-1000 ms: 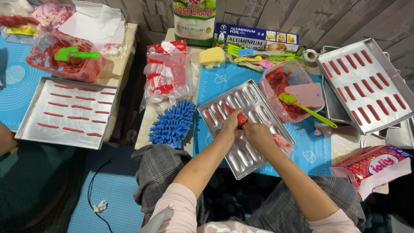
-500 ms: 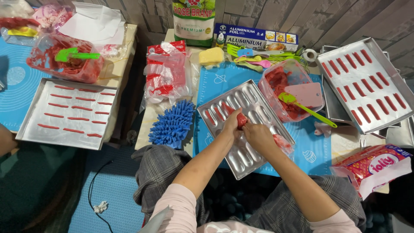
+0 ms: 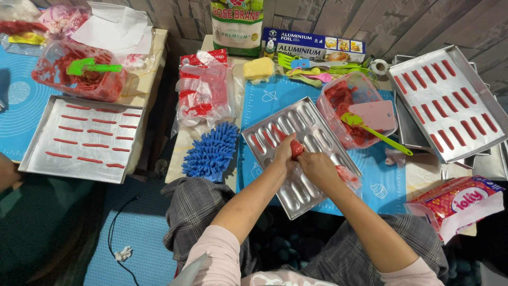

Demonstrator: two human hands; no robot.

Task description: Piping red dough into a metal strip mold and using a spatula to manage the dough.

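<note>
A: Where are your hands?

B: Both over the metal mould tray [image 3: 309,159], mid-bench. Your left hand [image 3: 283,154] and right hand [image 3: 317,168] are closed together around a red dough lump [image 3: 297,149]; fingers of both pinch it just above the tray's middle cavities.

A: Tray contents?

B: Red dough fills a few cavities toward 11 o'clock. The cavities toward 6 o'clock look bare. The tray lies tilted on a blue mat [image 3: 381,185].

A: Around you?

B: At 2 o'clock from your hands, a clear tub of red dough [image 3: 338,106], a pink scraper [image 3: 373,115] and a green spatula [image 3: 375,133] resting in it. At 9 o'clock, just beside the tray, a blue bristly brush [image 3: 211,151]. Far at 3 o'clock, a baking tray of red strips [image 3: 450,100]; far at 9 o'clock, another flat tray with thin red strips [image 3: 84,139].
</note>
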